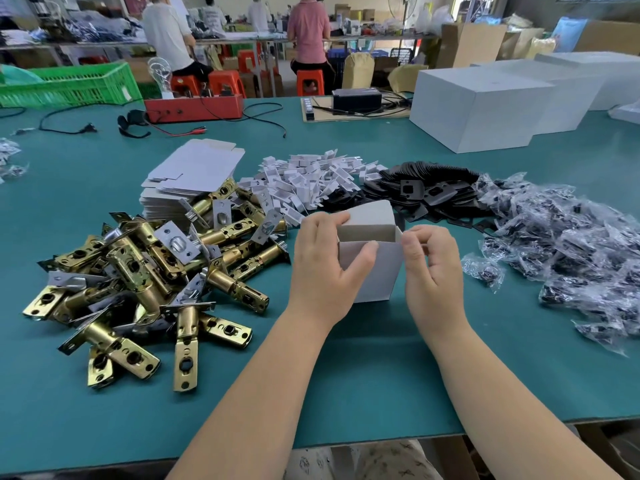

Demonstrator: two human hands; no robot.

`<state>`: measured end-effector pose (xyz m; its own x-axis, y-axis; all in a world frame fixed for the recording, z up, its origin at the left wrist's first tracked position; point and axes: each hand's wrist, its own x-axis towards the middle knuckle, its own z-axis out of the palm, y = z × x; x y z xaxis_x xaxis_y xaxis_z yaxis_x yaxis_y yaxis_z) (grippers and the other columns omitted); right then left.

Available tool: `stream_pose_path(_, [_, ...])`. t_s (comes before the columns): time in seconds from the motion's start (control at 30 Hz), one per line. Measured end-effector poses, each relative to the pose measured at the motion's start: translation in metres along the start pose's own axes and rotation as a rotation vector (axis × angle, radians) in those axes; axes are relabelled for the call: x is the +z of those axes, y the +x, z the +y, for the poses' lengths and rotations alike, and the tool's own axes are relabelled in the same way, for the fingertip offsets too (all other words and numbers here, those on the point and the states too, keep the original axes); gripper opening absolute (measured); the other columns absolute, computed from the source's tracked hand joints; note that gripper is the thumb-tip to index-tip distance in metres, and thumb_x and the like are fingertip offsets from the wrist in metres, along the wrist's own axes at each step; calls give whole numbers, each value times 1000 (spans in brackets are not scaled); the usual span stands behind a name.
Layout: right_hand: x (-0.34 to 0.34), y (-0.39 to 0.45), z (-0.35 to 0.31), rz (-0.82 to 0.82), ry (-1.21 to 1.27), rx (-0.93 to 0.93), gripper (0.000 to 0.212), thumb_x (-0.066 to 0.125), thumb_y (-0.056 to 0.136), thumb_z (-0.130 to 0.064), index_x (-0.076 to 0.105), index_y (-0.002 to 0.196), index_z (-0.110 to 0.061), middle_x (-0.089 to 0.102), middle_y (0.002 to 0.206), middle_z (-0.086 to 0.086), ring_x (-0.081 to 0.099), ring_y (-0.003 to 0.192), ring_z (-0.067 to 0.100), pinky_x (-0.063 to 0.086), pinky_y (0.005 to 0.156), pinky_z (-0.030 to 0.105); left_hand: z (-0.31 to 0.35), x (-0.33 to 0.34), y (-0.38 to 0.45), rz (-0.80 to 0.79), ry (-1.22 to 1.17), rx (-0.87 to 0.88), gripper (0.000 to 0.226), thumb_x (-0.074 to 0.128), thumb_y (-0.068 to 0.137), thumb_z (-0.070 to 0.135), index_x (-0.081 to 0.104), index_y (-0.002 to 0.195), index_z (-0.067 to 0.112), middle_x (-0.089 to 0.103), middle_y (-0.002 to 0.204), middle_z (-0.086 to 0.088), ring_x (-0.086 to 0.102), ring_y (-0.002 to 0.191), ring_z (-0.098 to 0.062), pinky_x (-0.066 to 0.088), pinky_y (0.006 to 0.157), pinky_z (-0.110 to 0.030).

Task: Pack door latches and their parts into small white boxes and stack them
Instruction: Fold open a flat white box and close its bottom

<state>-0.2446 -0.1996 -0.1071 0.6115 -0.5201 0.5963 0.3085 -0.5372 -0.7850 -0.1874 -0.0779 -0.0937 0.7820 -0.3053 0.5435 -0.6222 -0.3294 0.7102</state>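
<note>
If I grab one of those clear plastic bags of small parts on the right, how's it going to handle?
A bag would probably feel floppy: the film looks thin and crinkled. It likely sags around the small dark parts inside rather than holding shape. The glossy film may be slippery, so pinching a loose edge seems safer. It shouldn't roll.

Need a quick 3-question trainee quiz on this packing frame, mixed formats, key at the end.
1. True or false: the small white box between the hands has its top flap closed.
2. Which pile lies nearest the left hand? A) brass latches B) bagged parts C) black plates
3. Fill in: the flat unfolded boxes are stacked behind the ____ pile.

Key:
1. False; the flap stands up and the box is open.
2. A
3. Latches. The right hand pinches the box's right edge.
</note>
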Motion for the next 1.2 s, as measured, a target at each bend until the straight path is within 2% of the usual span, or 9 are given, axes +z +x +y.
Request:
stream_pose_path(0.13, [-5,2,0,29,24,-23,15,49,87,-39,50,75,-30,53,92,-16,51,96,15,37,86,24,-1,1,-2,22,36,37,62,45,81,56,58,121,10,37,133,4,31,125,-7,15,104,-7])
stream_pose_path(0.23, [-5,3,1,-12,62,-72,4,47,84,-32,51,85,-31,54,108,-12,49,110,14,36,94,30,-3,0,-1,-43,-35,64,60,47,80,54,56,121,10,41,129,8,35,118,4,27,101,-11])
stream_pose_path(0.37, [-2,4,1,-143,9,-201,38,35,90,-23,53,123,-23,46,137,-9,36,134,18,26,112,32,-3,-3,-1,-90,-91,38,58,46,78,54,53,118,13,49,106,9,43,93,4,35,82,-12])
stream_pose_path(0.6, [-2,-1,-3,-268,1,-23,26,44,85,-53,47,110,-44,55,109,-16,50,106,4,36,89,11,-3,-1,-1,-92,-88,8,51,43,79,56,52,110,17,53,94,7,50,88,-14,43,77,-31])
stream_pose_path(0.73, [1,1,-4,-254,33,23,21,48,87,-49,48,105,-39,58,105,-7,53,98,4,40,83,15,-3,0,-1,-65,-132,26,45,41,85,50,53,111,16,54,96,4,53,91,-20,48,81,-43])
stream_pose_path(0.83, [-1,3,-4,-223,75,50,10,49,88,-39,48,98,-38,57,97,-13,52,86,-4,41,76,15,-2,3,-5,-71,-155,52,45,40,89,44,54,120,14,55,104,5,53,99,-24,47,88,-49])
stream_pose_path(0.97, [-1,0,-5,-243,82,55,13,48,88,-39,48,101,-41,56,101,-16,52,89,-7,41,76,11,-4,4,-4,-121,-216,-15,43,36,88,48,49,119,23,53,100,12,54,98,-21,46,89,-42])
stream_pose_path(1.07, [1,-1,-8,-302,104,52,17,47,90,-35,47,106,-40,56,102,-14,54,86,-11,39,72,5,-7,1,0,-174,-302,-59,22,36,88,49,42,104,36,51,91,9,50,81,-4,41,76,-22])
stream_pose_path(1.2, [3,-3,-9,-325,183,89,15,46,90,-32,48,105,-32,55,97,-12,55,75,-11,40,65,5,-6,0,1,-206,-358,-93,7,37,93,38,41,98,38,50,90,10,46,76,1,39,71,-16])
